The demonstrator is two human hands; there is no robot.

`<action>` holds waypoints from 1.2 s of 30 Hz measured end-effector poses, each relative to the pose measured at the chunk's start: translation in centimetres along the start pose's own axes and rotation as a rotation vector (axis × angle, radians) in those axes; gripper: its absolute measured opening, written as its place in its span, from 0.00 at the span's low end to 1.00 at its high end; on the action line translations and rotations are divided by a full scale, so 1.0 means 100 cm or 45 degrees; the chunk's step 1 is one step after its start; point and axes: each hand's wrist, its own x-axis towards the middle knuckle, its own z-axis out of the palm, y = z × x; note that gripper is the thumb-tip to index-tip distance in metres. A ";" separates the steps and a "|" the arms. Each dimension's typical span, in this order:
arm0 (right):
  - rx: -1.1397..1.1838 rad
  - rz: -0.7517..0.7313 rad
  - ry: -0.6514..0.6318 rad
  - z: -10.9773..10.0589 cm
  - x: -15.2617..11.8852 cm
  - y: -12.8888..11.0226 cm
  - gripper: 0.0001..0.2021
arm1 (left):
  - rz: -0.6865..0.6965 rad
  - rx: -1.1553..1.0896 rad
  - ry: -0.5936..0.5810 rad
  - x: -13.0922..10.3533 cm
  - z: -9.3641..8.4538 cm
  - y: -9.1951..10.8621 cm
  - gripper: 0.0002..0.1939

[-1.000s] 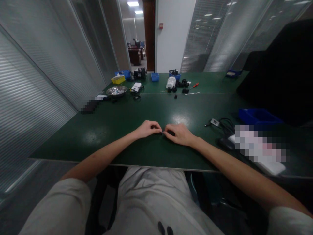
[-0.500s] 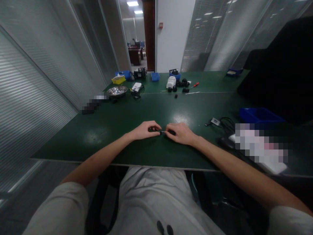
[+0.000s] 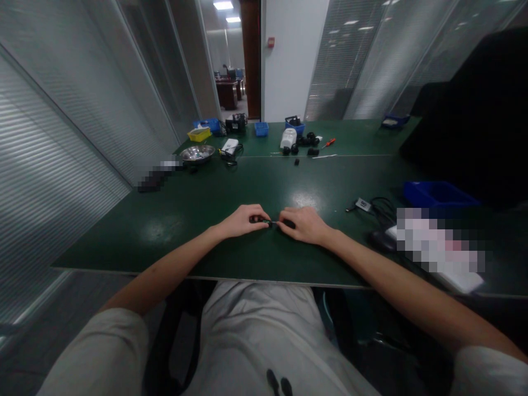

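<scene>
Grey cloth of the shirt sits nearest on my feed, below the green table. Past its near edge, I have the left hand gripping a small dark part between thumb and fingers; just beside it the right hand pinches a thin pale piece, too small for me to identify. Farther off, to the right, lies a blue tray. Beyond, I make out a metal bowl, a screwdriver and, at the far edge, a blue basket.

Dark piece — partly hidden, too small to tell
</scene>
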 end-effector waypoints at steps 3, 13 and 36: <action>-0.010 -0.002 -0.016 0.001 0.000 0.001 0.13 | -0.006 -0.011 0.007 0.000 0.000 -0.001 0.15; 0.068 -0.024 0.042 0.003 0.000 -0.004 0.14 | 0.057 -0.039 0.030 0.000 0.000 -0.004 0.14; -0.156 0.013 -0.079 0.011 0.007 -0.014 0.15 | 0.279 0.371 -0.071 -0.003 0.010 0.003 0.19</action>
